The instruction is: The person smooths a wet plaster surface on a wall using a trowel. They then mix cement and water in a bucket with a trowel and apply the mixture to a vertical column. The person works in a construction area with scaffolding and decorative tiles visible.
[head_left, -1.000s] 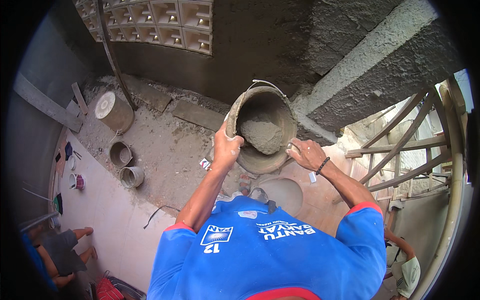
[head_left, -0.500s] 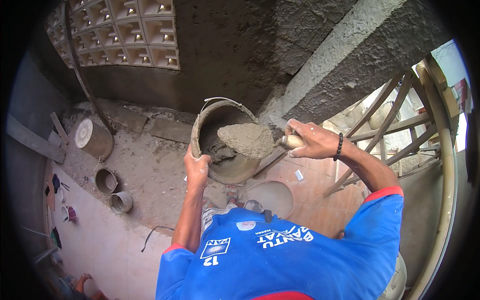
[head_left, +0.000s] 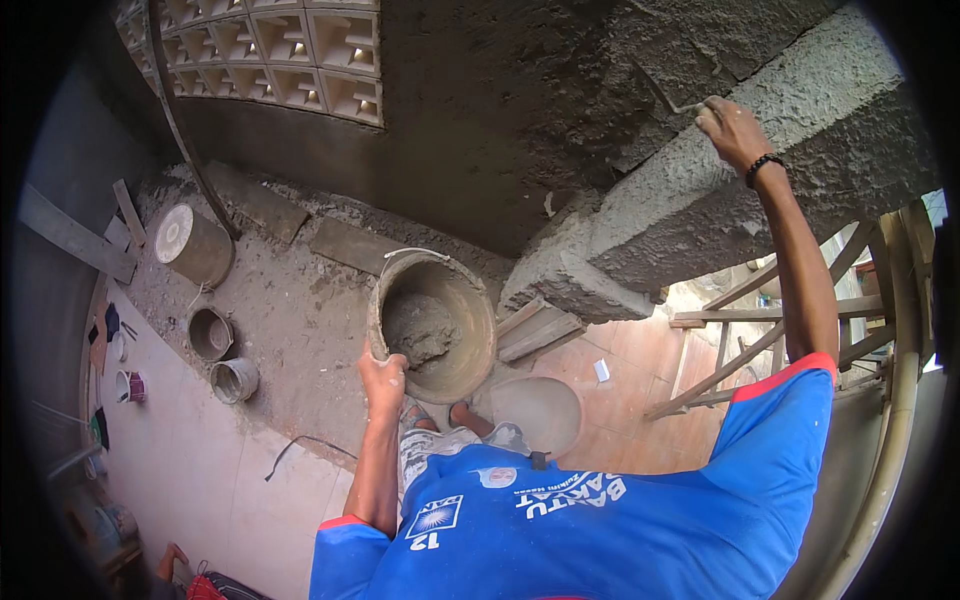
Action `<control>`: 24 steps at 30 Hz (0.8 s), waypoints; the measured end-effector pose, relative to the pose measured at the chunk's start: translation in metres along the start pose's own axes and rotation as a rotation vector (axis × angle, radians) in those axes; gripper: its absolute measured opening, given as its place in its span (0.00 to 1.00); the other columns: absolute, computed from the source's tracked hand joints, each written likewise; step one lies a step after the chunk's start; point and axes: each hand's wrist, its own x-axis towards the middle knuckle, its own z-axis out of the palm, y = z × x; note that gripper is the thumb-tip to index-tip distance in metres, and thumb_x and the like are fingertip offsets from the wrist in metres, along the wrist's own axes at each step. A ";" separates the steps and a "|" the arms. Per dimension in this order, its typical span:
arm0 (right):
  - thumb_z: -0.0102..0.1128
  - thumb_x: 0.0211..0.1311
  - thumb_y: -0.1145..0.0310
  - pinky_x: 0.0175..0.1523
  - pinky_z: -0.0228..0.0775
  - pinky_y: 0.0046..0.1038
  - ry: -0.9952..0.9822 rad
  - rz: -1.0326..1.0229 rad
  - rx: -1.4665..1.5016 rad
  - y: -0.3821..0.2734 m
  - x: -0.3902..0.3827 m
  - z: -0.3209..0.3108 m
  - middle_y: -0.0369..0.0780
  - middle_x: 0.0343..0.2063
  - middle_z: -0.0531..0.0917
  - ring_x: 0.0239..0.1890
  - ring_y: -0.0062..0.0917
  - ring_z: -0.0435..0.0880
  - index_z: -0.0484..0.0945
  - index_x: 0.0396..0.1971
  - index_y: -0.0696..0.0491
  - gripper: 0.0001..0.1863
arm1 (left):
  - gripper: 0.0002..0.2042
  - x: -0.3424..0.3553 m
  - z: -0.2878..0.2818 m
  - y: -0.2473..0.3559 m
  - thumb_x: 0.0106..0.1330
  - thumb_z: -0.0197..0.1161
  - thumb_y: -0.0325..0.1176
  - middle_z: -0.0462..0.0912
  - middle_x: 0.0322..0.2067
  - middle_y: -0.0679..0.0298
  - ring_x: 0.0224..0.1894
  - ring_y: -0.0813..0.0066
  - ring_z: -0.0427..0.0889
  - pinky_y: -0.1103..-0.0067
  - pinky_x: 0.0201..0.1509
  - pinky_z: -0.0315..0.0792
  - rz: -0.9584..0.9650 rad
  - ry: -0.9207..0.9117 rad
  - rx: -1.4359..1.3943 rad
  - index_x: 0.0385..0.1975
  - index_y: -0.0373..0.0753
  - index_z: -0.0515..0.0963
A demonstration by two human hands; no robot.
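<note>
My left hand [head_left: 383, 385] is closed on the near left rim of a grey, mortar-caked bucket [head_left: 484, 345]. The bucket tilts so that its mouth faces up toward me, and wet mortar [head_left: 422, 330] lies inside. Up at the right, my right hand [head_left: 735, 132] is wrapped round the handle of a trowel [head_left: 655, 86]. Its thin dark blade is seen nearly edge-on at the dark plastered wall [head_left: 500, 130], just above a rough sloping concrete beam [head_left: 700, 190]. Whether mortar is on the blade I cannot tell.
Pale vent blocks [head_left: 275, 60] fill the wall's upper left. An upturned bucket [head_left: 210, 255] and two small pails [head_left: 211, 333] stand on the gritty floor at left. Wooden braces [head_left: 790, 312] and a curved pole [head_left: 872, 490] rise at right. Another person's hand [head_left: 176, 553] shows lower left.
My right hand has moved from above the bucket up and right to the wall with the trowel, which carried a heap of mortar before. The bucket has sunk slightly, still in my left hand.
</note>
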 end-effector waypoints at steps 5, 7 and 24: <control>0.54 0.62 0.63 0.43 0.72 0.40 -0.014 -0.120 0.023 -0.033 -0.039 -0.035 0.52 0.31 0.82 0.35 0.42 0.82 0.77 0.43 0.61 0.17 | 0.27 0.004 0.000 0.000 0.45 0.52 0.17 0.81 0.40 0.59 0.40 0.71 0.78 0.80 0.47 0.71 0.015 -0.023 -0.005 0.52 0.28 0.72; 0.58 0.57 0.62 0.52 0.70 0.36 -0.318 -0.038 0.318 -0.063 -0.075 -0.018 0.51 0.39 0.80 0.46 0.39 0.79 0.75 0.48 0.59 0.22 | 0.29 0.007 0.010 0.012 0.43 0.52 0.18 0.80 0.39 0.60 0.37 0.72 0.77 0.81 0.41 0.71 0.013 -0.056 0.012 0.53 0.29 0.72; 0.57 0.50 0.69 0.42 0.77 0.43 -0.606 -0.354 0.236 -0.210 -0.189 0.119 0.54 0.27 0.83 0.35 0.45 0.85 0.79 0.40 0.58 0.16 | 0.34 -0.003 0.050 0.120 0.49 0.59 0.22 0.75 0.46 0.43 0.51 0.44 0.77 0.62 0.58 0.69 0.429 -0.327 0.434 0.63 0.43 0.69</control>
